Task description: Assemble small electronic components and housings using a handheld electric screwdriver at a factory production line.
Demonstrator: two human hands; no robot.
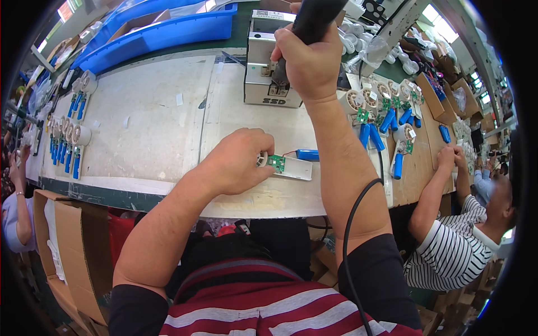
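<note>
On the scuffed cream-coloured worktop (151, 140), close to its near edge, lies a flat white plastic handle piece (297, 169) with a small green circuit board (277, 163) on it. A blue cylindrical battery cell (307, 155) lies just beyond, joined by a thin red wire. The left hand (238, 159) is closed around the piece's left end, its fingers curled over the round white part (261, 159) there. Higher up, the right hand (314, 64) wraps tightly around a thick black handheld tool (316, 21) above a silver box-shaped metal device (259, 61); whether the tool touches it, I cannot tell. A thin black cable (347, 241) crosses the right forearm. Farther out, white round-headed units with blue cells stand grouped at left (67, 141) and right (386, 106). Behind is a long blue plastic bin (168, 40); at right sits a co-worker in a striped shirt (454, 249).
</note>
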